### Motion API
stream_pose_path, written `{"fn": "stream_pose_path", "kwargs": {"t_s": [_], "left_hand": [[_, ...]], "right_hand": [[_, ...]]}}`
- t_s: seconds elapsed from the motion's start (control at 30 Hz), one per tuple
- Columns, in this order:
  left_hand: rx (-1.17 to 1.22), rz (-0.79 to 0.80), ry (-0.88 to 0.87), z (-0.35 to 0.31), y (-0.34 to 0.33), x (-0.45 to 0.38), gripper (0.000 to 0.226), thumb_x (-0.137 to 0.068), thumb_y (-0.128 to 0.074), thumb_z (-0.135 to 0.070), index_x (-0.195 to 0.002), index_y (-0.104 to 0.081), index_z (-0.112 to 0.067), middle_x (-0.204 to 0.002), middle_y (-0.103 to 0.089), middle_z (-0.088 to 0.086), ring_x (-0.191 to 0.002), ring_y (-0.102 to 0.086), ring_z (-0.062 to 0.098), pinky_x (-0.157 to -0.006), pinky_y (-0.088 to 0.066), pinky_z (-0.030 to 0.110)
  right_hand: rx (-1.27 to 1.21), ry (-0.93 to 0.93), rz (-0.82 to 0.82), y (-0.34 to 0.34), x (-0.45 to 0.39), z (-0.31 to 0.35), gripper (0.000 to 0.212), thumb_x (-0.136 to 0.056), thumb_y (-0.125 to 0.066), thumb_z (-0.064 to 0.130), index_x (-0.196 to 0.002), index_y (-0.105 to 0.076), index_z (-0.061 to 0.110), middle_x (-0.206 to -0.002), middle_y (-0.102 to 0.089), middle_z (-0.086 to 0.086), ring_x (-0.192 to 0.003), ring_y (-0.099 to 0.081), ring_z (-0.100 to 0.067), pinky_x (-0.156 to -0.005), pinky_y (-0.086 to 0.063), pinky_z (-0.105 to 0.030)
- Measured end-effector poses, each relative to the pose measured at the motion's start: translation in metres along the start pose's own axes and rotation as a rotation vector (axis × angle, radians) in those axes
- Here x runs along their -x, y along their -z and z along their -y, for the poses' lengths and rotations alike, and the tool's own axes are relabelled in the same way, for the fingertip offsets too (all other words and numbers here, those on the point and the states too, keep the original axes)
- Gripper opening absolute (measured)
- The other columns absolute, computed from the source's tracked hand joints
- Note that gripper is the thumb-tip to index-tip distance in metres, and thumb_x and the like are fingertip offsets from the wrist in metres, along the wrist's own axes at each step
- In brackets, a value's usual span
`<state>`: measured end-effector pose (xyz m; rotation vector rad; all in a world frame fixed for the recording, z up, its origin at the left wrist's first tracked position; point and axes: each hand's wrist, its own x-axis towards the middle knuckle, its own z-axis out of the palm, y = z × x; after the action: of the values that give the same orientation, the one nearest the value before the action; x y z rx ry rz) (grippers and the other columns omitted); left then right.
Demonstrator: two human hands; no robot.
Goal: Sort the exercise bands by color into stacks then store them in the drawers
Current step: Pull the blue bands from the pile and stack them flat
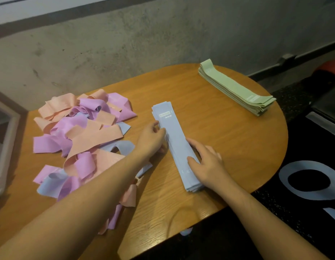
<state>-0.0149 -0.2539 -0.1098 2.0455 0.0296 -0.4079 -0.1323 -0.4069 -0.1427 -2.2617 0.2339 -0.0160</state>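
Note:
A flat stack of blue bands (177, 145) lies in the middle of the wooden table (228, 139). My left hand (150, 139) touches the stack's left edge with loosely bent fingers. Against the stack's right edge near its front end, my right hand (206, 162) presses, thumb on top. A neat stack of green bands (236, 87) lies at the far right of the table. On the left, a loose heap (82, 139) of pink, peach and blue bands is spread out, partly hidden under my left forearm.
A grey concrete wall runs behind the table. A pale framed unit (5, 139) stands at the left edge. To the right, a dark floor mat (311, 181) with pale blue lettering lies beyond the table's rounded end.

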Motion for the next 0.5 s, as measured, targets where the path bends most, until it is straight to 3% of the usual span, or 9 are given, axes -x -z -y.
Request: {"fn": "stream_pose_path", "kwargs": {"t_s": [0.07, 0.17, 0.3, 0.4, 0.5], "left_hand": [[-0.02, 0.023, -0.049, 0.006, -0.005, 0.014, 0.05, -0.102, -0.047, -0.022, -0.151, -0.039, -0.019, -0.08, -0.06, 0.003, -0.047, -0.064, 0.013, -0.056, -0.059, 0.032], [-0.076, -0.006, -0.156, 0.017, -0.008, 0.029, 0.054, -0.094, -0.052, -0.035, -0.147, -0.045, -0.024, -0.099, -0.06, 0.0, -0.072, -0.068, 0.025, -0.073, -0.06, 0.046], [-0.044, -0.09, -0.281, 0.023, 0.0, 0.043, 0.031, -0.096, -0.056, -0.028, -0.126, -0.057, -0.036, -0.103, -0.057, -0.005, -0.079, -0.06, 0.016, -0.074, -0.05, 0.033], [-0.029, -0.131, -0.337, 0.029, 0.016, 0.055, 0.022, -0.098, -0.055, -0.02, -0.112, -0.06, -0.037, -0.097, -0.058, -0.006, -0.069, -0.053, 0.005, -0.066, -0.043, 0.02], [-0.056, -0.193, -0.408, 0.043, 0.039, 0.064, 0.021, -0.098, -0.056, -0.016, -0.108, -0.062, -0.034, -0.093, -0.058, -0.013, -0.076, -0.054, 0.002, -0.067, -0.039, 0.01]], "right_hand": [[-0.008, -0.014, 0.001, -0.002, 0.001, 0.001, 0.053, -0.097, -0.052, 0.028, -0.147, -0.04, 0.041, -0.132, -0.054, 0.018, -0.127, -0.039, -0.006, -0.1, -0.019, -0.026], [-0.008, -0.009, -0.014, -0.002, 0.003, 0.004, 0.053, -0.095, -0.053, 0.029, -0.146, -0.042, 0.038, -0.134, -0.055, 0.018, -0.125, -0.042, -0.008, -0.106, -0.024, -0.031], [-0.082, 0.02, -0.127, 0.001, 0.004, 0.009, 0.046, -0.093, -0.061, 0.02, -0.138, -0.053, 0.029, -0.124, -0.054, 0.017, -0.117, -0.043, -0.008, -0.106, -0.038, -0.033], [-0.016, 0.102, -0.192, 0.0, 0.007, 0.014, 0.038, -0.091, -0.063, 0.018, -0.127, -0.06, 0.03, -0.117, -0.053, 0.021, -0.107, -0.039, -0.002, -0.098, -0.039, -0.028], [-0.011, 0.142, -0.209, -0.003, 0.01, 0.028, 0.032, -0.091, -0.062, 0.017, -0.119, -0.062, 0.032, -0.117, -0.055, 0.023, -0.109, -0.04, -0.002, -0.091, -0.034, -0.021]]}}
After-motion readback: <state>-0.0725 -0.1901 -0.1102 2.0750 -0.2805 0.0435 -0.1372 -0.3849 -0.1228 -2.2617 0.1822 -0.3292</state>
